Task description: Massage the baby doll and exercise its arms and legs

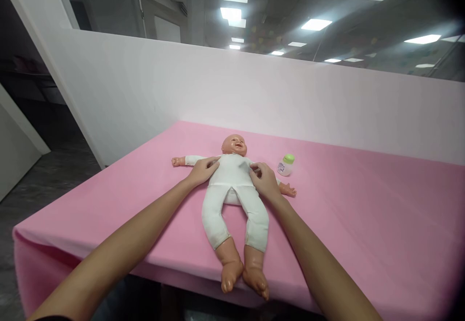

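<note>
On the pink cloth [363, 214] of the table, a baby doll [234, 185] lies on its back, head toward the white partition wall [254, 93], feet at the near edge and slightly past it. Doll wears a white one-piece suit; both arms spread out sideways, legs a little apart.

Left hand [204, 170]: palm down on the doll's shoulder and upper chest on that side, fingers [212, 162] curled narrow, tips touching the white fabric. Cannot tell whether fabric is pinched.

Right hand [264, 180]: on the doll's other flank, just below the armpit, fingers [256, 168] bent close together against the suit. It covers part of that arm; the doll's small hand shows just beyond it.

1 small bottle [286, 165], clear body with green cap, stands upright on the cloth near the right hand, apart from the doll. Both forearms reach in from the near edge, bare.
</note>
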Tool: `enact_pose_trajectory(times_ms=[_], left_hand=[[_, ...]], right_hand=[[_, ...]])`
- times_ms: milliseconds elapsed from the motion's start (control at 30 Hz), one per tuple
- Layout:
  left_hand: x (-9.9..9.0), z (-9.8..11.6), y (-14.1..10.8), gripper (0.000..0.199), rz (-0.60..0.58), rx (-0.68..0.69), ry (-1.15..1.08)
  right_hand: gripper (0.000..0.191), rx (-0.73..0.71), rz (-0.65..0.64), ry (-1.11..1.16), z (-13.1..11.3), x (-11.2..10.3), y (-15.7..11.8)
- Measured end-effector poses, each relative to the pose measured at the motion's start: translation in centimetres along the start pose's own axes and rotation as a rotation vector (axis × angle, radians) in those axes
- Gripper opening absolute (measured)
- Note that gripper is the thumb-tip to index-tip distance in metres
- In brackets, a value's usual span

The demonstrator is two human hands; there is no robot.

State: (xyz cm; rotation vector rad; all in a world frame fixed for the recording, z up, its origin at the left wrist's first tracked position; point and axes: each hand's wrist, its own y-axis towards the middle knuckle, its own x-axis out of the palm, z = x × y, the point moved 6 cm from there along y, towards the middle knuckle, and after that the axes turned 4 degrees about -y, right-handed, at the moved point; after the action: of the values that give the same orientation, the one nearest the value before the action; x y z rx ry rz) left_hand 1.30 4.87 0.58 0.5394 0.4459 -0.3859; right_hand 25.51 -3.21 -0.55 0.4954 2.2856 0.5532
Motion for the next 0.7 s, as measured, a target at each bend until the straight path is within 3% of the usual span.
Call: enact_pose_trajectory(times_ms=[700], left_hand=[[-0.02, 0.07, -0.03, 0.048, 0.005, 0.006, 0.045]], right_hand=[[0.022, 0.045, -0.013, -0.045, -0.30, -0.15, -0.12]])
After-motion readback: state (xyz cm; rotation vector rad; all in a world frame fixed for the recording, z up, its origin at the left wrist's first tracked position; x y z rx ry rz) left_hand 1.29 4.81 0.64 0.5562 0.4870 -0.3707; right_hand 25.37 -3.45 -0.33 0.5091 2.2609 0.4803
